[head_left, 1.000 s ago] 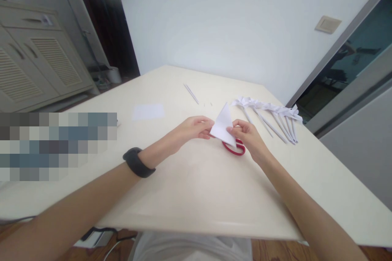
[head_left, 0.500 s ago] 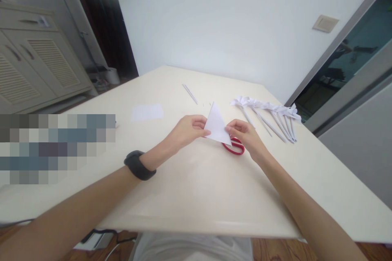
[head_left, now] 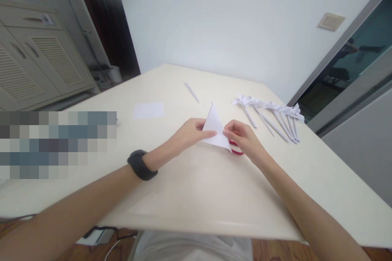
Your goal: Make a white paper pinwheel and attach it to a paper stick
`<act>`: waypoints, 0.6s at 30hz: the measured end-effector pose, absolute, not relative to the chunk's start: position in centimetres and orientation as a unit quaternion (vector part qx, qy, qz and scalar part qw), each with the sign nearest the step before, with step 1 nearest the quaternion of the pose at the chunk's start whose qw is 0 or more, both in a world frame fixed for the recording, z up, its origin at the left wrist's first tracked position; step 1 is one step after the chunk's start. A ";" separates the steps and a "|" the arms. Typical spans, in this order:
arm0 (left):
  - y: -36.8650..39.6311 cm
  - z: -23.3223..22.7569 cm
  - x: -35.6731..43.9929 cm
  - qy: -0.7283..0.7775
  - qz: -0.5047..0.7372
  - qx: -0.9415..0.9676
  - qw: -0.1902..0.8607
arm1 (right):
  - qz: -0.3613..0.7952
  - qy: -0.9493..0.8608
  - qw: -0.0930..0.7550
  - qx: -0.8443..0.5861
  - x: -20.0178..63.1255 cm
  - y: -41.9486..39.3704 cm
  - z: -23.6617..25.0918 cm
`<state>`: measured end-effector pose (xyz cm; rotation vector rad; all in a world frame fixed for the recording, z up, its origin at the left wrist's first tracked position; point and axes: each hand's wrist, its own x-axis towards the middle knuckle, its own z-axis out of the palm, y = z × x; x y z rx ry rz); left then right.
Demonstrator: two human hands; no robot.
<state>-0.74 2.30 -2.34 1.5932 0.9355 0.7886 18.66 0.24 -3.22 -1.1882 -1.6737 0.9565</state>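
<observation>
Together, both hands pinch a folded white paper triangle (head_left: 216,129) just above the middle of the desk (head_left: 199,187). The left hand (head_left: 189,134) has its grip closed on the triangle's left edge, thumb on top and fingers tucked behind. The right hand (head_left: 243,140) has its grip closed on the lower right edge, thumb and forefinger pressed together on the paper near the bottom corner. The triangle stands tilted, its apex pointing toward the far edge of the desk, its lower corner near the desk surface.

Red scissors (head_left: 235,149) lie flat on the desk under the right hand, only part of a handle loop showing beside the triangle's lower corner. Toward the far right corner lies a row of white paper flowers on rolled stems (head_left: 271,113), touching one another. A thin rolled paper stick (head_left: 191,92) lies near the far edge, and a flat white paper sheet (head_left: 148,110) lies left of the hands. A black wristband (head_left: 141,164) sits on the left wrist.
</observation>
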 end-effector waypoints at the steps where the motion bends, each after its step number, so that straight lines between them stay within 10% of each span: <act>1: 2.3 -2.4 -0.7 0.393 0.334 0.669 0.536 | 0.379 -0.668 0.425 -0.479 18.6 0.3 -3.3; 18: 2.7 -2.6 -0.8 0.401 0.328 0.760 0.393 | 0.357 -0.674 0.420 -0.493 18.5 0.6 -3.8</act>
